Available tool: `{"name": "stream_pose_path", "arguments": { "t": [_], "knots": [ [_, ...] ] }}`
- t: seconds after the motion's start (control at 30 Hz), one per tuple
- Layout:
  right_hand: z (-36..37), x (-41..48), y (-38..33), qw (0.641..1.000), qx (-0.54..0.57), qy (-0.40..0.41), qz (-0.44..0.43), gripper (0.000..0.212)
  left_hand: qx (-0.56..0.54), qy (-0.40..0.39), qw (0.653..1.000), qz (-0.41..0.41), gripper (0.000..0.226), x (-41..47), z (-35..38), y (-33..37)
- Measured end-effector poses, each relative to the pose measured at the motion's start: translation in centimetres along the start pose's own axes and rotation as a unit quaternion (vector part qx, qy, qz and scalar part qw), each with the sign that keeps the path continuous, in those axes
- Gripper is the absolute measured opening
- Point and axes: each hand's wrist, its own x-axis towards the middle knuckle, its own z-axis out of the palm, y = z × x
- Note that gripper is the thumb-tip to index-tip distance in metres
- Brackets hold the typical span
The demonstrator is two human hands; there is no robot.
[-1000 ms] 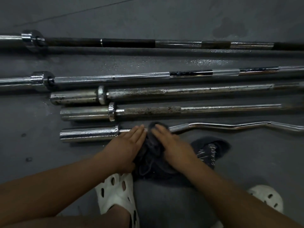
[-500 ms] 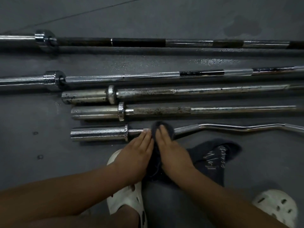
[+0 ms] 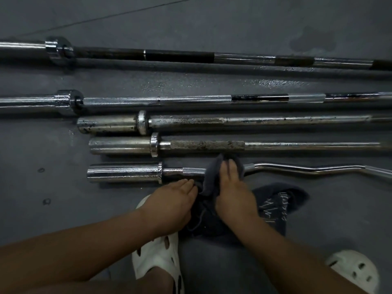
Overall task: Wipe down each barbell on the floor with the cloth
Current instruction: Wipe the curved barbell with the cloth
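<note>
Several barbells lie side by side on the dark floor. Nearest me is a chrome curl bar [image 3: 125, 172] with a bent shaft. A dark grey cloth [image 3: 211, 177] is draped over its shaft just right of the sleeve, and the rest of the cloth trails on the floor. My right hand [image 3: 232, 192] presses the cloth onto the shaft with straight fingers. Just short of the bar, my left hand [image 3: 174, 200] touches the cloth's near edge with its fingertips. Behind lie a rusty bar [image 3: 203, 145], a spotted bar [image 3: 254, 120], a knurled chrome bar [image 3: 157, 101] and a dark-shafted bar [image 3: 180, 56].
My feet in white clogs [image 3: 157, 259] [image 3: 356, 270] stand on the floor close to the curl bar. Wet streaks [image 3: 275, 82] shine between the two far bars. Bare grey floor [image 3: 42, 198] lies left of the bar sleeves.
My left hand has drawn back off the shaft toward me. My right hand and the cloth have slid slightly right along the curl bar.
</note>
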Motion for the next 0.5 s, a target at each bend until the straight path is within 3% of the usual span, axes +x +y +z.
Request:
{"name": "stream_pose_path", "arguments": {
  "t": [0.1,0.23,0.27,0.4,0.5],
  "knots": [
    [0.7,-1.0,-0.6,0.992,-0.016,-0.051,-0.119,0.092,-0.031,-0.027,0.999,0.006,0.053,0.6,0.3,0.1],
    [-0.6,0.5,1.7,0.999,-0.022,0.0,0.029,0.084,-0.012,-0.053,0.998,-0.014,0.059,0.6,0.7,0.1],
    [-0.6,0.5,1.2,0.999,-0.026,-0.004,0.032,0.083,-0.007,-0.054,0.998,-0.013,0.059,0.6,0.8,0.2],
    [-1.1,0.1,1.2,0.994,-0.025,-0.033,-0.099,0.081,-0.041,-0.046,0.998,0.021,0.042,0.9,0.2,0.0],
    [-2.1,0.4,3.5,0.999,-0.021,0.0,0.04,0.084,-0.06,-0.017,0.998,0.015,0.032,1.2,-0.1,-0.5]
  ]
}}
